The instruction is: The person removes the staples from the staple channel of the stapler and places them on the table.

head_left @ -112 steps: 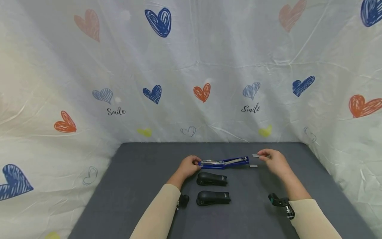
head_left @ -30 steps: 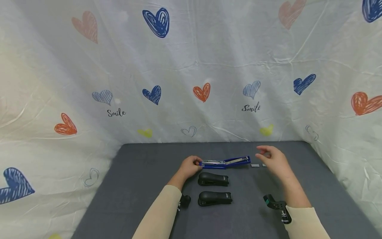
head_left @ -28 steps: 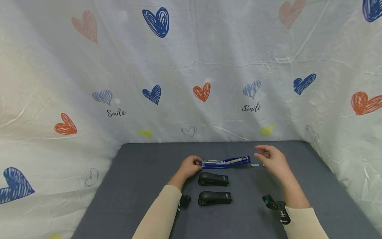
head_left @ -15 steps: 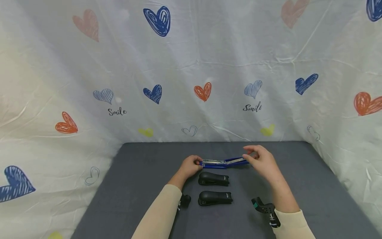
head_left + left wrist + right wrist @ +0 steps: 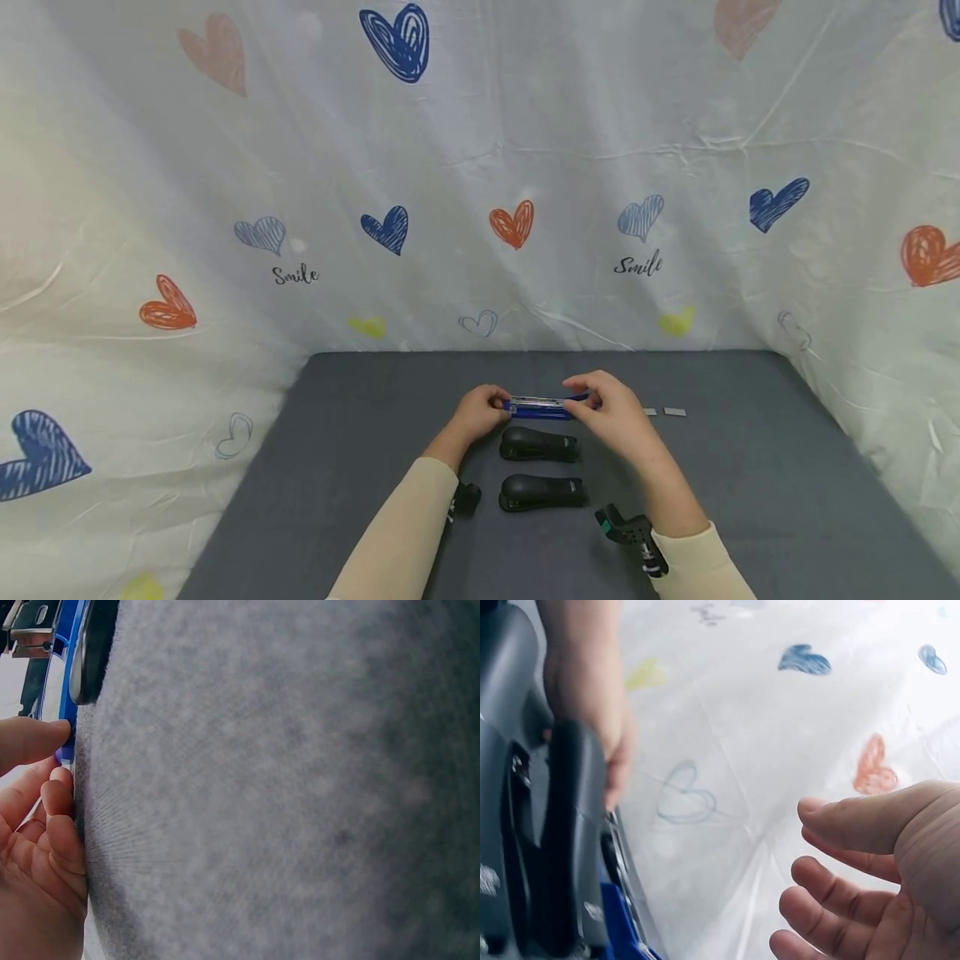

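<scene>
A blue stapler (image 5: 536,410) lies unfolded on the grey table, its metal staple channel showing on top. My left hand (image 5: 480,410) pinches its left end; in the left wrist view the thumb (image 5: 34,742) presses on the blue edge. Over the stapler's right part hovers my right hand (image 5: 609,410), which hides that end in the head view. The right wrist view shows the right hand's fingers (image 5: 832,900) loosely bent, holding nothing, beside the blue stapler (image 5: 622,922). Two small staple strips, a left one (image 5: 650,411) and a right one (image 5: 675,412), lie right of the hand.
Two black staplers, an upper one (image 5: 538,445) and a lower one (image 5: 543,492), lie in front of the blue stapler. A white curtain (image 5: 450,292) printed with hearts hangs behind the table (image 5: 360,433). Black wrist cameras are strapped to both forearms.
The right hand has put a staple strip down on the table beside the other one, then moved left over the stapler's right part. The left hand keeps its hold.
</scene>
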The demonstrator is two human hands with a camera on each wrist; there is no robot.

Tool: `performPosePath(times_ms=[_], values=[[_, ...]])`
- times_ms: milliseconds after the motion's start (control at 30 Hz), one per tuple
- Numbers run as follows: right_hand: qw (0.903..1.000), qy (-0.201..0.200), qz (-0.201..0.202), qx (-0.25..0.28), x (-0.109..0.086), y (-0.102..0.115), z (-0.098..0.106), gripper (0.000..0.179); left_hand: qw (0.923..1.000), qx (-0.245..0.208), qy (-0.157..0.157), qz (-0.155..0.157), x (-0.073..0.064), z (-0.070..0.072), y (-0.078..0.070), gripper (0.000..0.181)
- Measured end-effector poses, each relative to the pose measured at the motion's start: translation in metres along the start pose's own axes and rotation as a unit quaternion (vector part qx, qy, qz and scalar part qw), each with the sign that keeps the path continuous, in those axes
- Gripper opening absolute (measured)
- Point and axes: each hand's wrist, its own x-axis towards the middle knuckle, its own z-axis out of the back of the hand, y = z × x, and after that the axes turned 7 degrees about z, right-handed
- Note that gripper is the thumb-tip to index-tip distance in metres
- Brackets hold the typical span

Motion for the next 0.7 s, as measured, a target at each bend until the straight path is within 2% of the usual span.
performPosePath(times_ms=[400, 600, 700], values=[[0.9967, 0.063, 0.051, -0.003, 0.001, 0.011, -0.035, 0.027, 1.0000, -0.003, -0.001, -0.006, -0.001, 0.000, -0.001, 0.024], [0.9897, 0.113, 0.068, -0.056, -0.003, 0.016, -0.054, 0.028, 0.9999, -0.001, -0.002, -0.013, -0.002, 0.000, 0.000, 0.025], [0.9857, 0.115, 0.075, -0.099, -0.005, 0.017, -0.061, 0.029, 0.9999, -0.001, 0.000, -0.016, -0.001, 0.000, 0.001, 0.025]])
